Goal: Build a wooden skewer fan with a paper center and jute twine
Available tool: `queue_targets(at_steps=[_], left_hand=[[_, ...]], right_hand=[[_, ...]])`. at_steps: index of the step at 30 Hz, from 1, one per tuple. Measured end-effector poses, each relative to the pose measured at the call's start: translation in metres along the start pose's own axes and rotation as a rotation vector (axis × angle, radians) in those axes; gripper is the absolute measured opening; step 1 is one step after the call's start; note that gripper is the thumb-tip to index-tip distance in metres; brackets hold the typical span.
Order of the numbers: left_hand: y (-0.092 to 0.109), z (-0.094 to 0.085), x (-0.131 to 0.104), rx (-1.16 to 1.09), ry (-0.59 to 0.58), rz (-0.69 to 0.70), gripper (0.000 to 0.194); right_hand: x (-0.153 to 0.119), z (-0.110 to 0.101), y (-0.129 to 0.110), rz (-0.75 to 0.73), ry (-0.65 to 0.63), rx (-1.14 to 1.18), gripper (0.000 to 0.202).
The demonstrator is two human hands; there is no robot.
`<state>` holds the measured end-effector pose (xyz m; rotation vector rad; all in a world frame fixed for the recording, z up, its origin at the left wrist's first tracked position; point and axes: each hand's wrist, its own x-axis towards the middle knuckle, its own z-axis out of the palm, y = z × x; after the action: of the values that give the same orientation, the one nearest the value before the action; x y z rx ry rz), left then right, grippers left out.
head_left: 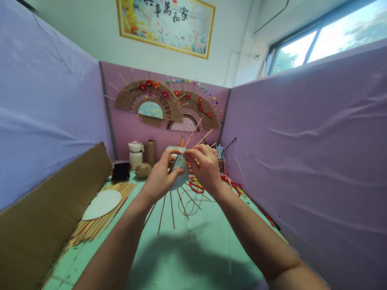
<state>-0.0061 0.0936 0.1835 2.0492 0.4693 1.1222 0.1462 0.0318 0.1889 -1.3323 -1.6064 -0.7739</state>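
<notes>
Above the table, my left hand (165,174) grips a light-blue patterned half-round fan base (180,174), its thumb flat on the near face. Thin wooden sticks (171,209) spread out from the base, several downward and a few up to the right. My right hand (205,163) is closed at the base's upper edge, thumb and fingertips pinched together near the left fingertips, beside the upper sticks. What exactly the right fingertips pinch is too small to make out. Loose twine (193,207) lies or hangs below the sticks.
Left, a white oval card (102,204) rests on loose sticks (87,229) beside a cardboard strip (54,217). Behind stand a twine ball (143,170), a white jar (136,156) and a brown roll (150,151). Red-handled scissors (196,187) lie right. Two decorated fans (127,96) hang on the back panel.
</notes>
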Motion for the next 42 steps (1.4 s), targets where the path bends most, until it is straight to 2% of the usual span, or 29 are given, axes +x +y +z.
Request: queue_targets(at_steps=[17,27,35,42], left_hand=[[0.000,0.001,-0.001,0.011,0.030,0.047,0.046],[-0.005,0.000,0.001,-0.007,0.065,0.075,0.039],[-0.003,0.001,0.000,-0.012,0.064,0.073,0.039],[-0.003,0.002,0.000,-0.028,0.072,0.085,0.041]], right_hand=[[0.006,-0.004,-0.006,-0.049,-0.024,-0.134,0.017],[0.001,-0.006,-0.003,0.018,0.098,0.108,0.018],[-0.004,-0.001,-0.011,-0.018,0.043,0.246,0.029],[-0.003,0.000,-0.012,0.006,0.101,0.303,0.029]])
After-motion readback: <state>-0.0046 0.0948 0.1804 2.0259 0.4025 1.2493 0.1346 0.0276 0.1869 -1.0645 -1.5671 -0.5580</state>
